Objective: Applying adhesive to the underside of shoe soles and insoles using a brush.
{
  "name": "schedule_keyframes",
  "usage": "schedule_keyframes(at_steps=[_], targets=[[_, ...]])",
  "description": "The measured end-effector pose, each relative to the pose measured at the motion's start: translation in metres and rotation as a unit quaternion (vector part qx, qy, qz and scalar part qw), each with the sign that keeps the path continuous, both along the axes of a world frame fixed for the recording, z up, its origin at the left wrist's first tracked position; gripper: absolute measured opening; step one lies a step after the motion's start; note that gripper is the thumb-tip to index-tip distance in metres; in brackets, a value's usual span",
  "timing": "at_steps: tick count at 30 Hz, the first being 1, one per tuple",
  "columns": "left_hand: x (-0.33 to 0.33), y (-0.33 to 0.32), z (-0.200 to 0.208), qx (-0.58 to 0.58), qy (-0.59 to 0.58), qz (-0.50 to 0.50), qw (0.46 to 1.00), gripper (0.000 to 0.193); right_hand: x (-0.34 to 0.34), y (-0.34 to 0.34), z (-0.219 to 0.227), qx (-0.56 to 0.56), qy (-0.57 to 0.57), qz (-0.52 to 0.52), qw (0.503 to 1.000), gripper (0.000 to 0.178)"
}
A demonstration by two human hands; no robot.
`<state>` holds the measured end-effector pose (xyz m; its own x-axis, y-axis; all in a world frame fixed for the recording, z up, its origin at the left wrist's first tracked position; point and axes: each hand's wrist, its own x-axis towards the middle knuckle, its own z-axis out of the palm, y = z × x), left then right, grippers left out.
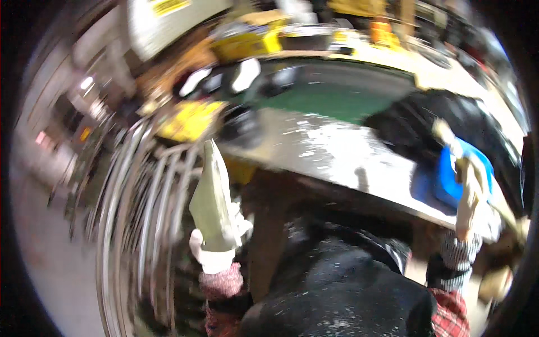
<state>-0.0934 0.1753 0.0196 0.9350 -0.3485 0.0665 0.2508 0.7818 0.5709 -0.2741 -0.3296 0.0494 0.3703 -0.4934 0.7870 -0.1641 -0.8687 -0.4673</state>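
Observation:
My left hand (pixel 222 255), in a white glove, is closed round the lower end of an olive-green, flat, stiff-looking piece (pixel 209 196). The piece stands upright and tapers to a point, with a pale edge along its right side. At the right, my gloved right hand (pixel 471 202) is stretched over the near side of a blue container (pixel 446 174). Motion smears its fingers, so I cannot tell whether it grips anything. A pale, stick-like thing (pixel 444 133) pokes up at the container's far side.
A metal-topped bench (pixel 337 146) with a dark green area crosses ahead. On it lie a black heap (pixel 443 112), a yellow bag-like item (pixel 191 119) and white and black rounded shapes (pixel 246 74). Yellow boxes (pixel 247 42) line the back. Curved metal rails (pixel 118 202) stand left.

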Motion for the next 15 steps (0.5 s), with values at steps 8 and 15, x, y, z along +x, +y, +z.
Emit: schedule_keyframes(at_steps=[8, 15], targets=[[0.017, -0.159, -0.007, -0.122, 0.117, -0.385, 0.907, 0.093, -0.048, -0.087, 0.039, 0.250, 0.167, -0.136, 0.944, 0.025], [-0.018, -0.143, -0.055, 0.081, 0.195, -0.322, 0.923, 0.075, -0.097, -0.092, 0.034, 0.283, 0.082, -0.014, 0.956, 0.023]])
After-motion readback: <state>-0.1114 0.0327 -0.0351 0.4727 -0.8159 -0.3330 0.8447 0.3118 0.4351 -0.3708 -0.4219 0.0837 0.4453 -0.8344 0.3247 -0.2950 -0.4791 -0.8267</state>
